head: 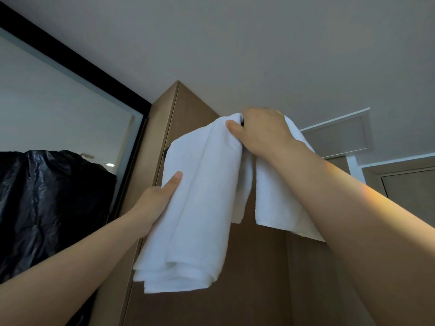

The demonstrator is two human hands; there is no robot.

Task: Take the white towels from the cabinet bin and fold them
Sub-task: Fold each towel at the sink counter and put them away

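A white towel (200, 208) hangs in long folds in front of the tall wooden cabinet (179, 109), held up near the ceiling. My right hand (261, 132) grips its bunched top, thumb pressed over the cloth, and a second flap (277, 203) of white cloth drops below my right wrist. My left hand (157, 198) holds the towel's left edge lower down, thumb on the front, fingers hidden behind the cloth. The cabinet bin is not in sight.
A black plastic sheet (51, 208) hangs at the left in front of a glass panel with a black frame (77, 64). The ceiling fills the top of the view, with a white hatch (339, 135) at the right above a wooden door (409, 191).
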